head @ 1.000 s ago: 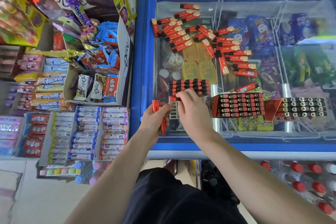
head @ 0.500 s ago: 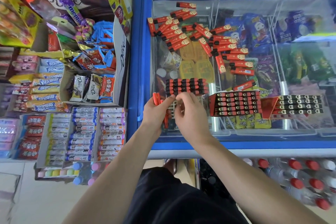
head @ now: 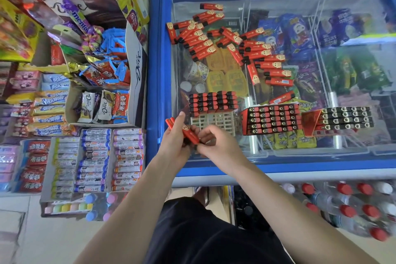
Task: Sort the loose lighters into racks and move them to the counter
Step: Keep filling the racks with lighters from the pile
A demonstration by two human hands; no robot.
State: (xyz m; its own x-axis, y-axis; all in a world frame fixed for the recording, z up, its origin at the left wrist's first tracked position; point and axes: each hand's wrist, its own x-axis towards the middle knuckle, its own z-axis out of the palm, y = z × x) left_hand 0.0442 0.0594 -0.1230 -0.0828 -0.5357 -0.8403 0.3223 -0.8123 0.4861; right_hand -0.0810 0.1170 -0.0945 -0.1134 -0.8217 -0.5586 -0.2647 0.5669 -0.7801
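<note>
Head view: both hands (head: 194, 141) pinch one red lighter (head: 190, 134).

Loose lighters (head: 231, 40) scattered on freezer lid (head: 278, 156), far side. Half-filled rack (head: 212, 113) near-left on lid; two full racks (head: 271, 121) (head: 345, 119) to its right. Snack shelves (head: 90, 103) left of freezer; bottles (head: 353, 206) below right.

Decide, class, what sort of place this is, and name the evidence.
Probably a small shop: a blue glass-topped chest freezer of packaged ice creams, cardboard display boxes of wrapped chocolates, and shrink-wrapped red-capped plastic bottles.
</note>
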